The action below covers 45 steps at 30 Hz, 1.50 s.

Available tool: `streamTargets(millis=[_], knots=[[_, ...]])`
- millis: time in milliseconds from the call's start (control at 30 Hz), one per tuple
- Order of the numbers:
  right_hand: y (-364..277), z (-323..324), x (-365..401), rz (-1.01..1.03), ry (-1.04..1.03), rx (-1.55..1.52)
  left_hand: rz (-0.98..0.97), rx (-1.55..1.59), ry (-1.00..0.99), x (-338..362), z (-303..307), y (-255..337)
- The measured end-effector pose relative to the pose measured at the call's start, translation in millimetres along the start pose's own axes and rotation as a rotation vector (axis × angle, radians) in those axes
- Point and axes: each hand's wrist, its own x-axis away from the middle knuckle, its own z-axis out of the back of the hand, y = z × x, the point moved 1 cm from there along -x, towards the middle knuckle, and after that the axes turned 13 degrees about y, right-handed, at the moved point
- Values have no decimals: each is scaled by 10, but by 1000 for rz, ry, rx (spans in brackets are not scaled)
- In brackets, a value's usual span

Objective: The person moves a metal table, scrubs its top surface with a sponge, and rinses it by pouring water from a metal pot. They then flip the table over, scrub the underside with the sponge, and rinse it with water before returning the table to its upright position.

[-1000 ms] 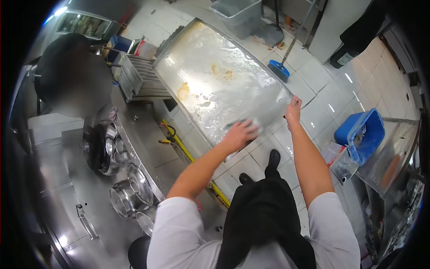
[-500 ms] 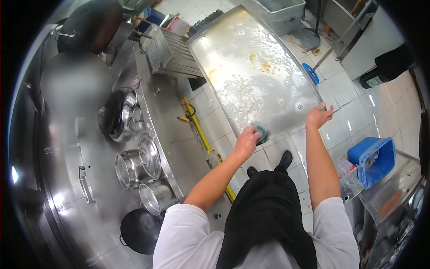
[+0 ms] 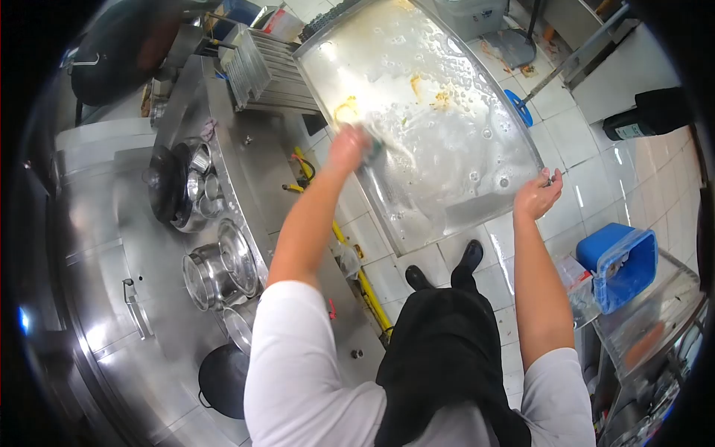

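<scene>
A large shallow metal tray [image 3: 439, 179], wet with suds and streaked with yellow-brown residue, fills the upper middle of the view. At its left edge my left hand [image 3: 348, 149], smeared by motion, is closed on a green scouring pad [image 3: 374, 147] that is mostly hidden. My right hand [image 3: 538, 197] has its fingers curled round the tray's near right corner. The yellow stains [image 3: 441, 99] lie farther in, beyond both hands.
To the left, a steel counter [image 3: 246, 179] carries metal pots [image 3: 208, 276] and a black wok [image 3: 223, 380]. A slatted metal rack [image 3: 272, 74] stands beside the tray. Yellow pipe [image 3: 365, 287] runs along the floor. A blue bin [image 3: 625, 272] sits right; a dustpan [image 3: 510, 48] lies behind.
My left hand has swept the scouring pad from the tray's near edge up and left along its left side. My right hand stays at the near right corner; the view has shifted slightly.
</scene>
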Motion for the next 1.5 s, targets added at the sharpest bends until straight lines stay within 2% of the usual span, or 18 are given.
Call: streamTargets(millis=[133, 267, 333, 433, 500, 567, 633, 700, 833, 933, 1067, 1167, 1233, 1267, 1333, 1367, 1433, 1500], knots=[[-32, 23, -1, -45, -30, 18, -104, 141, 70, 37, 177, 99], [-50, 20, -10, -68, -51, 8, -231, 196, -125, 658, 188, 648], [-60, 11, 4, -90, -43, -5, -213, 194, -164, 903, 202, 936], [-124, 49, 5, -131, -48, -14, -97, 394, -15, 1065, 53, 1498], [-112, 46, 3, -149, -48, -11, -258, 324, -8, 848, 39, 2002], [-51, 11, 0, -119, -36, -27, -244, 171, 26, 466, -150, 2198], [-65, 34, -5, -109, -24, -18, -198, 4, 123, -83, -379, 2019], [-37, 25, 2, -91, -23, -14, 37, 105, -20, -752, -401, 1577], [-53, -9, -40, -66, 6, -8, 386, 238, 86, -1815, -354, 730], [53, 41, 2, -104, -1, 38, 222, 75, 95, -1791, -338, 1061], [55, -20, -53, -68, 14, 113, -115, 253, 133, -1165, -451, 1850], [52, -19, -55, 25, 53, 180, -231, 238, 238, -1396, -382, 1586], [130, -23, -69, 81, 77, 195, -101, 107, 356, -1997, -639, 1091], [148, -34, -88, 145, 78, 205, 188, 233, 185, -2322, -528, 919], [153, -33, -129, 173, 81, 237, 47, 81, 549, -2772, -625, 673], [163, -36, -132, 185, 51, 273, 45, 92, 552, -2827, -686, 735], [85, -10, -86, 186, 76, 309, 313, 278, 112, -2718, -476, 1087], [5, -18, -50, 187, 102, 334, 171, 171, 305, -2265, -903, 1473]])
